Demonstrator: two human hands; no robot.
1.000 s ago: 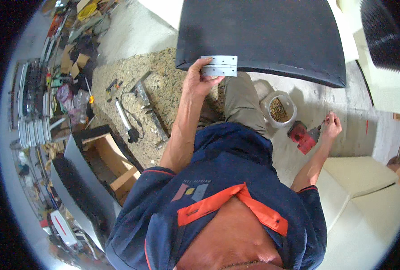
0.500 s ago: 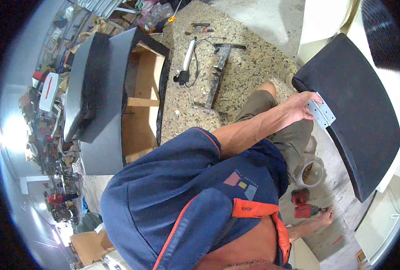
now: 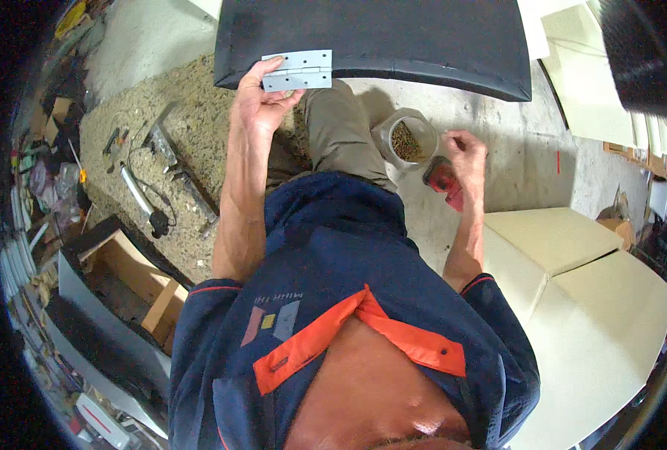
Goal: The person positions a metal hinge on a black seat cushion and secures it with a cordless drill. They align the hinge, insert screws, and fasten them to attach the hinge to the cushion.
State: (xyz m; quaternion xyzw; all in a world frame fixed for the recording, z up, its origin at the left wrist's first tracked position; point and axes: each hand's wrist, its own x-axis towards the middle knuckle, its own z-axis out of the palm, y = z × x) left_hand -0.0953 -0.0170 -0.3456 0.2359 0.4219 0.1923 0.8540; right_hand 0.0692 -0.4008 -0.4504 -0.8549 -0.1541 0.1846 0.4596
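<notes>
My left hand (image 3: pixel 262 101) pinches a flat grey metal hinge (image 3: pixel 303 70) with several dark holes, thumb on top and fingers underneath. The hinge lies at the near edge of a black padded panel (image 3: pixel 393 37), close to its left corner. Over the floor at the right is my right hand (image 3: pixel 466 154), its fingers curled together; whatever they hold, if anything, is too small to make out. Below it lies a red power drill (image 3: pixel 446 182), partly covered by that hand. Left of the hand stands a clear plastic jar (image 3: pixel 384 142) with many small screws (image 3: pixel 404 142) inside.
Cream padded blocks (image 3: pixel 551 240) stand close on my right. Left lie a white rod-like actuator with a cable (image 3: pixel 136 191) and a metal frame (image 3: pixel 191 187) on a speckled mat (image 3: pixel 116 105). A black upholstered wooden piece (image 3: pixel 134 277) stands near left.
The head view has swung round, so the panel now lies ahead of me. My left hand keeps the hinge at the panel's edge. The right hand stays near the drill, fingers curled.
</notes>
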